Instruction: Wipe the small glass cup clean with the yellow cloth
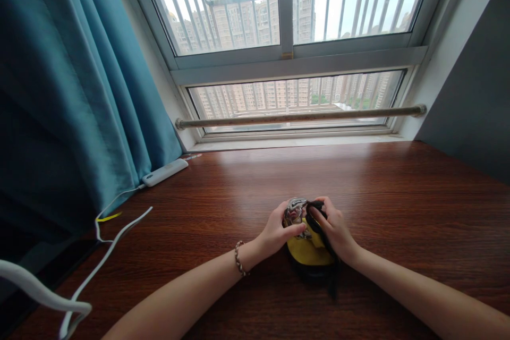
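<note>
A small yellow and black pouch (308,252) rests on the brown wooden table, below and between my hands. My left hand (279,231) is closed around a shiny, silvery, patterned item (295,212) at the pouch's upper left; its exact kind I cannot make out. On the other side, my right hand (337,231) grips the black edge of the pouch, with its fingers curled over the top. A dark strap or flap hangs down at the pouch's lower right. Part of the pouch's opening is hidden by my fingers and the shiny item.
A white power strip (165,172) lies at the table's left edge by the blue curtain (119,90), with a white cable. Another white cable (109,255) curves across the left side. Beyond the table are a rail (303,117) and a barred window.
</note>
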The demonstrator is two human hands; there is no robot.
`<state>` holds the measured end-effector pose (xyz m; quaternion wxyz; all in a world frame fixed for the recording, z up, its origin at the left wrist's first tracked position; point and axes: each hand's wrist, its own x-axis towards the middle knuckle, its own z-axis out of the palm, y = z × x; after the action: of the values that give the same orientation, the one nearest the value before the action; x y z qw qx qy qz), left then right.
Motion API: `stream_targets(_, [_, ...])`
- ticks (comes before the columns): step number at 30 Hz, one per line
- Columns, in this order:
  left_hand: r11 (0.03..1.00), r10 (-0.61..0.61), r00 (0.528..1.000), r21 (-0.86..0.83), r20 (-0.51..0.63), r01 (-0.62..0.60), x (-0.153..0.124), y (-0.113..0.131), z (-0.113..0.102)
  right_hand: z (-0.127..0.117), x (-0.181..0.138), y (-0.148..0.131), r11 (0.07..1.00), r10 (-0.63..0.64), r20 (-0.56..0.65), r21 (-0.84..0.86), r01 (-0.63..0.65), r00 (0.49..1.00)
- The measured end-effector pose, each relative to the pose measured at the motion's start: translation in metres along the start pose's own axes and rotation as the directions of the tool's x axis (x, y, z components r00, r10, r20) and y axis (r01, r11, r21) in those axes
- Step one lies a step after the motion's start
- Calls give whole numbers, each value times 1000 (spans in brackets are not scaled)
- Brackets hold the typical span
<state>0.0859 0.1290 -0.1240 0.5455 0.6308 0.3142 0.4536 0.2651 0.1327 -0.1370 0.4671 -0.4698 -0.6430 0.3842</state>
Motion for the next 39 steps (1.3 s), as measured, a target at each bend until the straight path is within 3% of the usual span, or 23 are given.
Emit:
stream_targets(5, [987, 50, 998, -152, -47, -57, -2, -7, -1, 0, 0, -4, 998, -13, -24, 66, 15, 1000])
stream_targets(9, [942, -32, 995, -336, -99, -4, -1, -17, -3, -1, 1, 0, 997, -14, -54, 80, 18, 998])
stream_targets(15, [840, -181, 982, -511, 50, 181, 5, -17, -6, -4, 1, 8, 995, 25, -192, 104, -5, 981])
stream_targets(17, [848, -235, 967, -465, 99, 254, 7, -18, -7, -4, 1, 9, 992, 31, -191, 129, -6, 981])
stream_targets(20, [899, -245, 955, -330, 166, 288, 7, -19, -6, -1, 1, 11, 994, 3, -93, 106, 7, 996])
stream_targets(23, [957, -156, 974, -219, 165, 190, 4, -14, -3, 4, 2, 14, 998, -65, 29, 0, 65, 997])
stream_targets(26, [995, -30, 982, -93, 186, 48, 1, -5, 0, 7, 2, 15, 993, -117, 108, 2, 118, 987])
stream_targets(32, [1000, -10, 979, -18, 203, 14, -2, 0, -1, 9, -3, 4, 998, -64, 44, -11, 65, 997])
stream_targets(39, [996, -30, 979, -81, 200, 47, 0, -6, 0, 12, -11, -3, 993, -91, -52, -78, 87, 994])
